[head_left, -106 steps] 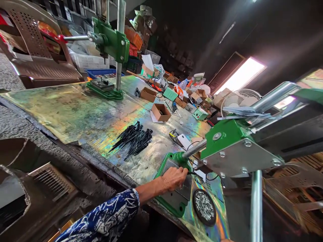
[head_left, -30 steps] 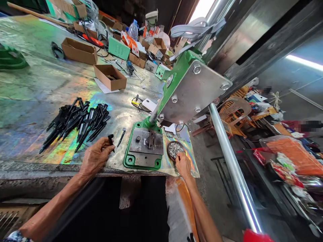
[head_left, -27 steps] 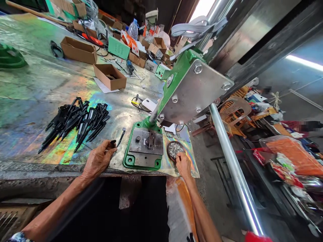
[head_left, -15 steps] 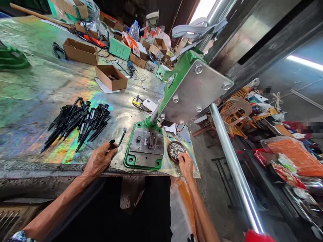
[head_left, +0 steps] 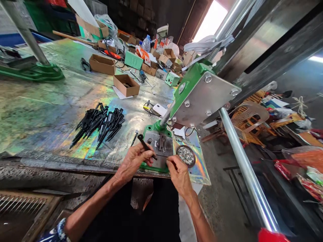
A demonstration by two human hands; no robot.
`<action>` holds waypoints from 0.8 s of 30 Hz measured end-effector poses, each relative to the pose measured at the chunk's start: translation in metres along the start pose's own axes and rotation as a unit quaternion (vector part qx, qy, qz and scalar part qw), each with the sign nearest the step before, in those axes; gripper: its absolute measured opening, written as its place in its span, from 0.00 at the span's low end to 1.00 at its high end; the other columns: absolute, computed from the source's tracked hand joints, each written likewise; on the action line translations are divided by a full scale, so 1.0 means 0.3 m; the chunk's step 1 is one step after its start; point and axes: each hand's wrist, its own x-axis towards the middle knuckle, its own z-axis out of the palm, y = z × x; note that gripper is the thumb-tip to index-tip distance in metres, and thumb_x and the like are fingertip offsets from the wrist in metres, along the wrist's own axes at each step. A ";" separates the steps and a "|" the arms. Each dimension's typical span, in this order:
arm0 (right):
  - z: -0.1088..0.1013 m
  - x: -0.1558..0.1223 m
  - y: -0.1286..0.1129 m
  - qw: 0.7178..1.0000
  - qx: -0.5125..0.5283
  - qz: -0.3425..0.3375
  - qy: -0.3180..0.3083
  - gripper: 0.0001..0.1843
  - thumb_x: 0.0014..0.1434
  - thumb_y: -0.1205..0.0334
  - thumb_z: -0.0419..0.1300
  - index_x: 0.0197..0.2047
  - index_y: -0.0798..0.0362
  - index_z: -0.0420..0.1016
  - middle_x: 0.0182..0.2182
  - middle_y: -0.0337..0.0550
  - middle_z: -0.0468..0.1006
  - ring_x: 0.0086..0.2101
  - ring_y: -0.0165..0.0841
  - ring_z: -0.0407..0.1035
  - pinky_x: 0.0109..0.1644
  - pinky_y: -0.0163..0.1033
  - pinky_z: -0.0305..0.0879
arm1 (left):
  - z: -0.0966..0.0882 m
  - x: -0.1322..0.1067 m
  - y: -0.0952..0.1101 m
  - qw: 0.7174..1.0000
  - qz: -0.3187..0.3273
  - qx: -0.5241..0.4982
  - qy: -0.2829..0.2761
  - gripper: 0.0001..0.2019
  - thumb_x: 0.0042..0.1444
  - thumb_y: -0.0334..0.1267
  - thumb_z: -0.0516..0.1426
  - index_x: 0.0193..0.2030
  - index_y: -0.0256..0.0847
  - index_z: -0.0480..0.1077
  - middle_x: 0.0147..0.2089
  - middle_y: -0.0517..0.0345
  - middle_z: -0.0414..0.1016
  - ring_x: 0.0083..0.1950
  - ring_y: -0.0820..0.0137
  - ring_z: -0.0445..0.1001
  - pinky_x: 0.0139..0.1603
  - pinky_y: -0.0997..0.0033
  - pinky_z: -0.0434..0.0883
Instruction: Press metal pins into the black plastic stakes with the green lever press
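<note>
My left hand point(head_left: 133, 160) pinches a slim black part point(head_left: 145, 146) with a rounded end, held tilted over the front of the green press base point(head_left: 144, 166). Close by on the right, my right hand point(head_left: 181, 173) has its thumb and fingertips pressed together; whatever is between them is too small to make out. A round dish of small silvery pins point(head_left: 186, 155) stands just beyond the right hand. Behind my fingers, a metal fixture point(head_left: 162, 143) sits on the press plate. One loose black part point(head_left: 134, 137) lies left of the base.
A pile of black parts point(head_left: 101, 122) lies to the left on the metal-topped table. An open cardboard box point(head_left: 126, 85) and more clutter stand farther back. The press head point(head_left: 202, 101) overhangs the base, and its long lever point(head_left: 242, 158) slants down on the right.
My right hand has left the pin dish and come to the front of the press base. My left hand has moved right, bringing the black part over the base. The view has shifted left.
</note>
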 end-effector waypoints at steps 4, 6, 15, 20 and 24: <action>0.036 0.009 -0.089 0.999 0.033 -0.027 -0.031 0.07 0.61 0.66 0.51 0.31 0.52 0.68 0.28 0.40 0.66 0.31 0.33 0.61 0.35 0.38 0.54 | 0.049 -0.015 0.006 0.997 -0.007 -0.067 -0.038 0.13 0.50 0.44 0.60 0.35 0.36 0.66 0.29 0.59 0.71 0.26 0.73 0.70 0.28 0.71 0.70; 0.039 0.009 -0.109 0.998 0.059 -0.022 -0.032 0.08 0.60 0.67 0.51 0.31 0.52 0.68 0.28 0.39 0.66 0.30 0.33 0.60 0.35 0.38 0.54 | 0.048 -0.022 0.000 0.995 -0.015 -0.091 -0.041 0.13 0.50 0.44 0.60 0.35 0.37 0.66 0.29 0.60 0.71 0.26 0.73 0.70 0.29 0.72 0.70; 0.091 -0.025 -0.119 0.952 0.281 0.124 -0.002 0.09 0.59 0.57 0.56 0.32 0.53 0.69 0.20 0.34 0.64 0.19 0.27 0.54 0.21 0.33 0.50 | 0.037 -0.054 -0.029 0.980 -0.043 -0.186 -0.048 0.12 0.51 0.41 0.61 0.36 0.37 0.66 0.30 0.59 0.73 0.26 0.75 0.72 0.28 0.75 0.71; 0.115 -0.006 -0.130 0.912 0.377 0.158 0.042 0.07 0.56 0.58 0.59 0.30 0.53 0.69 0.18 0.34 0.64 0.19 0.27 0.55 0.22 0.33 0.49 | 0.030 -0.054 -0.018 0.975 -0.047 -0.217 -0.001 0.14 0.45 0.41 0.65 0.33 0.35 0.67 0.29 0.59 0.73 0.26 0.75 0.72 0.28 0.76 0.73; 0.110 0.013 -0.160 0.893 0.417 0.160 0.052 0.06 0.53 0.60 0.62 0.29 0.53 0.72 0.19 0.36 0.67 0.19 0.26 0.54 0.22 0.33 0.47 | 0.012 -0.045 -0.010 0.967 -0.064 -0.246 0.025 0.17 0.42 0.41 0.67 0.33 0.35 0.67 0.27 0.60 0.73 0.26 0.75 0.72 0.28 0.75 0.74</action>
